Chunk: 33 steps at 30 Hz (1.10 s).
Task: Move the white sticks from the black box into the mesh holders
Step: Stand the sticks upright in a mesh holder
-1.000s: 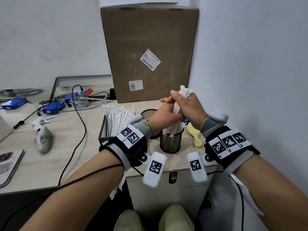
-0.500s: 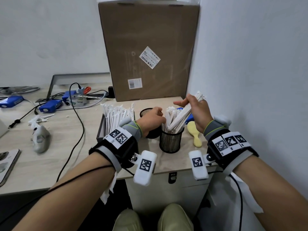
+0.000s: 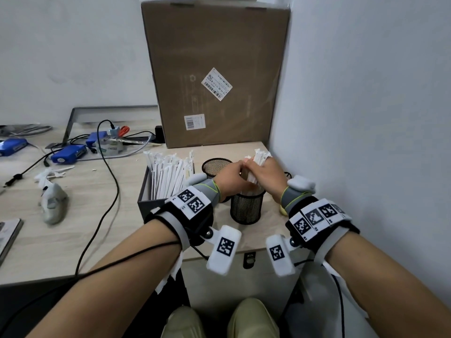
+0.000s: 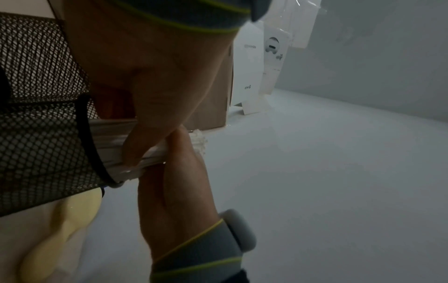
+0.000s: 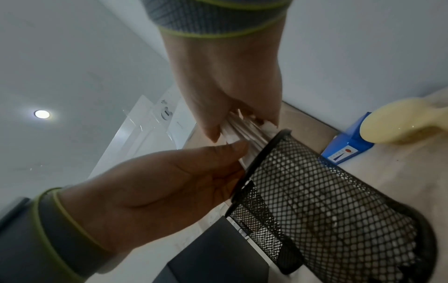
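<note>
- The right hand point(image 3: 266, 176) curls its fingers round a bundle of white sticks point(image 3: 259, 158); the bundle's lower ends stand inside the near mesh holder point(image 3: 247, 208) and its tops rise past the knuckles.
- The left hand point(image 3: 231, 178) meets the same bundle from the left side. In the left wrist view its thumb point(image 4: 135, 147) presses the sticks just above the holder's rim, with the right hand's fingers point(image 4: 179, 153) touching it.
- In the right wrist view the left hand's fingers point(image 5: 227, 151) lie fairly straight against the bundle; whether they wrap behind it is probably hidden.
- A second mesh holder point(image 3: 216, 165) stands just behind and left of the first.
- The black box point(image 3: 144, 191) sits left of the holders on the desk point(image 3: 97, 203), with many more sticks point(image 3: 170, 172) upright in it.
- A cardboard box point(image 3: 214, 76) stands at the far edge against the wall.
- A pale yellow object point(image 5: 400, 124) and a small blue box point(image 5: 346, 151) lie right of the near holder.
- Blue devices point(image 3: 68, 153) and black cables point(image 3: 109, 179) lie at the left.
</note>
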### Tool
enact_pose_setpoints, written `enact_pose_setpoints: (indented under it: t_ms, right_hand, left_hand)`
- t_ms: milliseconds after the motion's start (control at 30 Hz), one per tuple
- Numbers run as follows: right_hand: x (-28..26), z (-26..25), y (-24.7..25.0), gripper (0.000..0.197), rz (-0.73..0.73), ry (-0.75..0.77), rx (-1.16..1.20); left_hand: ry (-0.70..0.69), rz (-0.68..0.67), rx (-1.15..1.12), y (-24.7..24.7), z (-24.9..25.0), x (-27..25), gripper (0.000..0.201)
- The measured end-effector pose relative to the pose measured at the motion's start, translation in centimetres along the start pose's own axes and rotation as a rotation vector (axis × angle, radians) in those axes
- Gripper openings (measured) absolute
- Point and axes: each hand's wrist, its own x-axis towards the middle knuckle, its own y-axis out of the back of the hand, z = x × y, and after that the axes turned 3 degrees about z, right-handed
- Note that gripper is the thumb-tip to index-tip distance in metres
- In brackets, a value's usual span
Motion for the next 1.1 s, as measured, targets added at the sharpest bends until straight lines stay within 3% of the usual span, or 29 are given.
enact_pose_setpoints:
  t_ms: [100, 267, 333, 433, 500, 600, 700, 800, 900, 1000, 1100]
  right_hand:
    - [0.2, -0.4, 0.3, 0.035, -0.037, 0.083, -0.12]
    - [0.3, -1.4, 1.0, 0.034, -0.138, 0.199, -0.319]
    - [0.1, -0.7, 0.8, 0.05, -0.198, 0.174, -0.329]
    - [0.0, 0.3, 1.1, 0.074, -0.177, 0.18, -0.204]
    - [0.1, 0.7, 1.3, 0.08, -0.185, 0.227, -0.17]
    - [-0.3, 0.9, 1.0, 0.07, -0.254, 0.25, -0.244]
    - [-0.5, 0.6, 1.2, 0.065, -0.247, 0.212, -0.15]
    - [-0.5, -0.4, 1.8, 0.05, -0.02, 0.236, -0.037]
    - [-1.0, -2.1, 2.2, 0.024, 0.219, 0.318, 0.005]
    - [-2.0, -4.1, 1.0, 0.013, 0.198, 0.317, 0.063]
    - [-2.7, -5.5, -1.7, 0.013, 0.071, 0.268, -0.021]
  left_hand:
    - [-0.027, 0.119, 0.068, -0.2, -0.3, 0.0, 0.042]
    - [0.013, 0.177, -0.085, 0.0, -1.2, -0.4, 0.022]
    - [0.045, 0.151, -0.131, 0.2, -1.4, -0.6, 0.039]
    - [0.05, 0.137, -0.077, 0.7, -1.0, -1.0, 0.083]
    - [-0.001, 0.095, -0.049, 1.0, -0.8, -1.1, 0.087]
    - [-0.058, 0.025, -0.018, 0.9, -0.5, -1.2, 0.071]
    - [-0.061, 0.003, 0.003, 1.0, -0.6, -1.1, 0.076]
    - [-0.058, 0.146, -0.069, 2.0, -1.1, -1.1, 0.076]
    - [-0.064, 0.378, -0.224, 4.2, -2.0, -1.6, 0.051]
    - [-0.02, 0.525, -0.207, 7.0, -3.9, -2.4, 0.035]
    - [0.149, 0.531, -0.134, 9.3, -6.6, -3.4, 0.035]
